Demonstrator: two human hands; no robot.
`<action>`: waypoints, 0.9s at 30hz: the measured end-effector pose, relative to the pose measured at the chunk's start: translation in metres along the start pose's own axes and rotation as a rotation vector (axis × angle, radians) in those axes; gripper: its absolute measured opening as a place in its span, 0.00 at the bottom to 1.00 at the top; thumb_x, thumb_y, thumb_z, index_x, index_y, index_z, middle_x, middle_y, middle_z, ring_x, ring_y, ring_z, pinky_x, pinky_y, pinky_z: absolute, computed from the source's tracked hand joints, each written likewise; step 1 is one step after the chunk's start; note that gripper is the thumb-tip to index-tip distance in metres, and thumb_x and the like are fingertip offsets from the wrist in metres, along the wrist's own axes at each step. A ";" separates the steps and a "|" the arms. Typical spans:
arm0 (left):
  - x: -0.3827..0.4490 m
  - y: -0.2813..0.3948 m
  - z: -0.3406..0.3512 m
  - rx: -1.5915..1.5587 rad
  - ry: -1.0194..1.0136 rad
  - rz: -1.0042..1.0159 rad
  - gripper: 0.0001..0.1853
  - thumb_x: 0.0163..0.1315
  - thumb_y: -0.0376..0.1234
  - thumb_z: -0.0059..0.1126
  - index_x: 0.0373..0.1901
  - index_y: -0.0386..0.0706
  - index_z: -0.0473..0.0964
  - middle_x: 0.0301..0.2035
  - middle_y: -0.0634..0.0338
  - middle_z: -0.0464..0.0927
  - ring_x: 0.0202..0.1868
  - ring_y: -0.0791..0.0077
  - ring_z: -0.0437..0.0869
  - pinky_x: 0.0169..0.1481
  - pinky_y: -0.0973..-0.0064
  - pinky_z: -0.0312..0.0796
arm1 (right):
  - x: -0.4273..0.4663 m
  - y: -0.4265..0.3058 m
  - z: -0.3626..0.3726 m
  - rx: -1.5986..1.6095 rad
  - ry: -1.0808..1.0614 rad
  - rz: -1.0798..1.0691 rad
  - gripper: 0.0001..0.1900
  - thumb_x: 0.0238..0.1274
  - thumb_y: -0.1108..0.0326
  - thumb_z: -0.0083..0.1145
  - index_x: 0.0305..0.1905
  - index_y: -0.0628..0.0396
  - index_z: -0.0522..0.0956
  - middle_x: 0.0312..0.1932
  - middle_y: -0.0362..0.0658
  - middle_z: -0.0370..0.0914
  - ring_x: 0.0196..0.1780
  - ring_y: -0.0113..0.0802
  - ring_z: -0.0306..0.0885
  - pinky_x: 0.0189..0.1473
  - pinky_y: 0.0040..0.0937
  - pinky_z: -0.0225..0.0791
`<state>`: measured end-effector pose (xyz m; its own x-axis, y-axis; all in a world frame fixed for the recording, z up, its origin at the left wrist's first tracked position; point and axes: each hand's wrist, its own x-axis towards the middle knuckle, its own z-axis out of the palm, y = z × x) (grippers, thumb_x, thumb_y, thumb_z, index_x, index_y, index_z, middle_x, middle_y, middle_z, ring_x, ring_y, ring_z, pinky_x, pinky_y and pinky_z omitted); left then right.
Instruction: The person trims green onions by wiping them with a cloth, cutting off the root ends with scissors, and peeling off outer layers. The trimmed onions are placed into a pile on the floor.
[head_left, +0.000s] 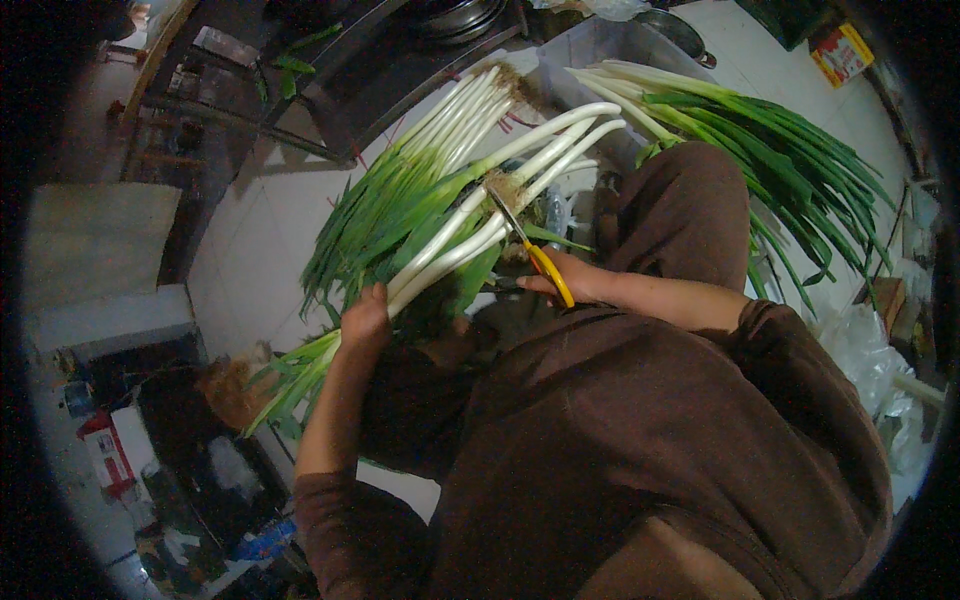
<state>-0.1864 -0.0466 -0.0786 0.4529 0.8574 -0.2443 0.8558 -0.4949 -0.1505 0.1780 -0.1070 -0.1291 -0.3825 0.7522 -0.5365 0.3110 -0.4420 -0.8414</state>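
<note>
My left hand (366, 319) grips several long green onions (442, 259) around their pale stalks, with their leaves trailing down past my wrist. In my right hand (566, 277) is a pair of scissors (551, 274) with yellow handles. Its blades lie at the brown roots (504, 189) of the held onions; whether they are apart cannot be told. Under and beyond these roots, a few white stalks (555, 154) curve to the upper right. Behind, a large bunch of green onions (457, 124) rests on the tiled floor, roots towards the top.
More green onions (750, 135) lean over a translucent plastic bin (600, 45) beside my knee. A dark-framed rack (360, 82) stands at the upper left. A clear plastic bag (862, 360) lies at the right, and a cardboard piece (101, 232) at the left.
</note>
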 end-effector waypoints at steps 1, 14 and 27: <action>-0.001 0.000 0.002 0.001 0.012 0.000 0.14 0.56 0.26 0.47 0.45 0.39 0.65 0.33 0.46 0.73 0.30 0.49 0.81 0.30 0.56 0.75 | 0.002 0.002 0.000 0.001 0.003 -0.002 0.43 0.55 0.39 0.58 0.59 0.70 0.61 0.39 0.54 0.77 0.35 0.39 0.80 0.36 0.36 0.73; -0.003 0.000 0.008 -0.088 0.005 -0.011 0.18 0.55 0.27 0.51 0.49 0.40 0.66 0.36 0.44 0.74 0.32 0.48 0.81 0.33 0.54 0.74 | -0.001 0.001 -0.003 -0.068 -0.002 -0.025 0.44 0.56 0.38 0.58 0.61 0.69 0.59 0.44 0.61 0.75 0.43 0.47 0.78 0.43 0.39 0.72; 0.005 -0.004 0.024 -0.144 -0.004 -0.041 0.20 0.54 0.27 0.54 0.50 0.41 0.65 0.37 0.44 0.75 0.34 0.47 0.82 0.33 0.53 0.75 | 0.002 0.009 0.001 -0.097 0.012 -0.068 0.45 0.54 0.38 0.59 0.61 0.67 0.57 0.47 0.60 0.73 0.49 0.49 0.75 0.51 0.41 0.68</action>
<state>-0.1932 -0.0439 -0.1020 0.4166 0.8756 -0.2444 0.9005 -0.4343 -0.0211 0.1796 -0.1100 -0.1373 -0.3950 0.7849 -0.4774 0.3679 -0.3411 -0.8651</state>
